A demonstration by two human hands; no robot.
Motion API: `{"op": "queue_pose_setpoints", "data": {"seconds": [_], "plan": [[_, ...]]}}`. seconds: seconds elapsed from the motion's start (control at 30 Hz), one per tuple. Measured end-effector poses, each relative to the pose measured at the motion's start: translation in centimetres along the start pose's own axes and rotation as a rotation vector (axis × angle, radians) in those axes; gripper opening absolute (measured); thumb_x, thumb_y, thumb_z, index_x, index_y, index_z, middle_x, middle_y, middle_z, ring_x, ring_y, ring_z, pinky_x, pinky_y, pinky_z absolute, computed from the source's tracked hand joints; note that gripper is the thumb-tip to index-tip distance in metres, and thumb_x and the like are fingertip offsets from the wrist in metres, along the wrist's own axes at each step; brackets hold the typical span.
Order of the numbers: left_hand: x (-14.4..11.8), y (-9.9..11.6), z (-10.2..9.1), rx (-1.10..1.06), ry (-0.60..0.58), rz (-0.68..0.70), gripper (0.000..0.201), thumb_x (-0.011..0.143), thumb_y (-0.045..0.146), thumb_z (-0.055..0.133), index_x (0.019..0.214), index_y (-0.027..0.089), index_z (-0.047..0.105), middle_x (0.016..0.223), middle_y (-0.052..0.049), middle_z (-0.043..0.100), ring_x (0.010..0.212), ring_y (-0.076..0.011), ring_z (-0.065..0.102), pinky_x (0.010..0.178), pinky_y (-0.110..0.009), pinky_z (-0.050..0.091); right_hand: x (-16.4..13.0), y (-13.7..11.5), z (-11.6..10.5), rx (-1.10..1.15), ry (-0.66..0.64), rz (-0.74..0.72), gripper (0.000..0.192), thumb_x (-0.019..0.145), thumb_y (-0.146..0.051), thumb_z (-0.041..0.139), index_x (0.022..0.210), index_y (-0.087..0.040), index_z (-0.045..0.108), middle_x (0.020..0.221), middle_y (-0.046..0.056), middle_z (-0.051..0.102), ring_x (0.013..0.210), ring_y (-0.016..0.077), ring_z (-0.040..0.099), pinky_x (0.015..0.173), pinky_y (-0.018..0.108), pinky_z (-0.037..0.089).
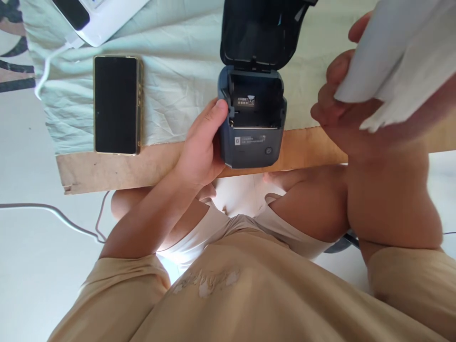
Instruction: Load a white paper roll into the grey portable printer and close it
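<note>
A small dark blue-grey printer [253, 142] stands at the near edge of the table, its lid [260, 33] swung up and its paper bay bare. My left hand [203, 147] grips the printer's left side, thumb against its upper corner. My right hand [342, 118] is raised to the right of the printer and holds white paper [395, 57] close to the camera, which blurs it.
A black phone [116, 104] lies face up on the pale green cloth [171, 71] to the left. A white device [101, 19] with a white cable [46, 71] sits at the far left. The wooden table edge [117, 168] runs above my knees.
</note>
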State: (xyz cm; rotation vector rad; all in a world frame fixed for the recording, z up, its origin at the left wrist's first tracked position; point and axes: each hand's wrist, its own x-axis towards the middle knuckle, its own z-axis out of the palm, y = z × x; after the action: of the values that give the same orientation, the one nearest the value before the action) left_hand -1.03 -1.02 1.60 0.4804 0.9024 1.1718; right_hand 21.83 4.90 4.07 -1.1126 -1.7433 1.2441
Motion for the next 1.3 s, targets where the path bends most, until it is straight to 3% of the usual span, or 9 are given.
{"op": "queue_pose_setpoints", "data": {"seconds": [0.13, 0.23, 0.37, 0.5, 0.73, 0.83, 0.97, 1.17, 1.3], "plan": [[0.2, -0.1, -0.3, -0.028, -0.001, 0.052, 0.034, 0.104, 0.045, 0.057, 0.091, 0.02, 0.076, 0.095, -0.003, 0.079, 0.096, -0.0204, 0.075, 0.091, -0.033, 0.063, 0.5, 2.6, 0.0, 0.233, 0.279, 0.112, 0.037, 0.065, -0.058, 0.075, 0.089, -0.031, 0.068, 0.083, -0.001, 0.061, 0.065, 0.0145, 0.059, 0.039, 0.027, 0.036], [0.2, -0.2, -0.4, -0.013, -0.04, 0.059, 0.031, 0.104, 0.043, 0.057, 0.092, 0.021, 0.076, 0.095, -0.002, 0.079, 0.095, -0.0212, 0.075, 0.087, -0.034, 0.062, 0.1, 3.7, 1.0, 0.142, 0.409, 0.094, 0.032, 0.062, -0.038, 0.083, 0.084, -0.026, 0.062, 0.073, -0.002, 0.052, 0.057, 0.0128, 0.047, 0.042, 0.029, 0.037], [0.3, -0.5, -0.7, -0.026, -0.08, 0.075, 0.032, 0.104, 0.046, 0.058, 0.088, 0.023, 0.073, 0.101, 0.0, 0.081, 0.106, -0.0235, 0.076, 0.092, -0.035, 0.063, -0.6, 3.6, 1.3, -0.427, 0.3, -0.131, 0.027, 0.074, -0.03, 0.08, 0.079, -0.024, 0.054, 0.082, 0.001, 0.058, 0.08, 0.0192, 0.058, 0.077, 0.041, 0.051], [0.2, -0.5, -0.8, -0.035, -0.116, 0.068, 0.03, 0.104, 0.047, 0.059, 0.095, 0.022, 0.072, 0.106, 0.001, 0.082, 0.115, -0.0238, 0.074, 0.102, -0.036, 0.061, -0.4, 3.4, 1.0, -0.551, 0.244, -0.232, 0.029, 0.081, -0.031, 0.08, 0.102, -0.026, 0.06, 0.101, 0.003, 0.069, 0.084, 0.0184, 0.063, 0.072, 0.035, 0.051], [0.2, -0.3, -0.8, 0.011, -0.076, 0.068, 0.03, 0.102, 0.048, 0.06, 0.093, 0.021, 0.068, 0.105, -0.004, 0.08, 0.135, -0.0307, 0.064, 0.112, -0.043, 0.057, 0.3, 3.8, 0.8, -0.741, 0.198, -0.044, 0.053, 0.075, -0.023, 0.083, 0.123, -0.025, 0.063, 0.11, 0.007, 0.076, 0.091, 0.0234, 0.069, 0.081, 0.041, 0.053], [0.3, -0.4, -0.8, 0.027, -0.049, 0.073, 0.03, 0.105, 0.046, 0.053, 0.099, 0.02, 0.069, 0.099, -0.004, 0.078, 0.128, -0.0301, 0.069, 0.107, -0.045, 0.06, -0.3, 3.4, 0.4, -0.649, 0.249, -0.275, 0.056, 0.077, -0.019, 0.076, 0.131, -0.023, 0.06, 0.119, 0.008, 0.075, 0.106, 0.0251, 0.072, 0.083, 0.039, 0.054], [0.3, -0.4, -0.6, 0.041, -0.003, 0.036, 0.027, 0.104, 0.039, 0.049, 0.102, 0.02, 0.068, 0.095, -0.003, 0.076, 0.125, -0.0305, 0.072, 0.101, -0.045, 0.063, -0.4, 3.4, -2.1, -0.722, 0.574, -0.596, 0.037, 0.086, -0.012, 0.06, 0.12, -0.022, 0.069, 0.112, 0.006, 0.069, 0.11, 0.0231, 0.065, 0.081, 0.039, 0.047], [0.1, -0.1, -0.3, 0.089, 0.015, 0.038, 0.025, 0.102, 0.042, 0.054, 0.103, 0.02, 0.066, 0.108, -0.005, 0.076, 0.133, -0.0324, 0.068, 0.106, -0.046, 0.062, 1.9, 4.4, -4.2, -0.838, 0.611, 0.138, 0.045, 0.081, -0.002, 0.071, 0.126, -0.01, 0.066, 0.125, 0.016, 0.059, 0.118, 0.0255, 0.06, 0.108, 0.048, 0.045], [0.0, -0.1, -0.2, 0.078, 0.004, 0.045, 0.023, 0.103, 0.034, 0.049, 0.103, 0.019, 0.067, 0.1, -0.004, 0.075, 0.129, -0.0302, 0.07, 0.105, -0.045, 0.063, 2.3, 4.3, -3.5, -0.844, 0.585, 0.24, 0.046, 0.08, -0.002, 0.07, 0.125, -0.013, 0.071, 0.122, 0.015, 0.057, 0.115, 0.0258, 0.061, 0.109, 0.048, 0.045]]}}
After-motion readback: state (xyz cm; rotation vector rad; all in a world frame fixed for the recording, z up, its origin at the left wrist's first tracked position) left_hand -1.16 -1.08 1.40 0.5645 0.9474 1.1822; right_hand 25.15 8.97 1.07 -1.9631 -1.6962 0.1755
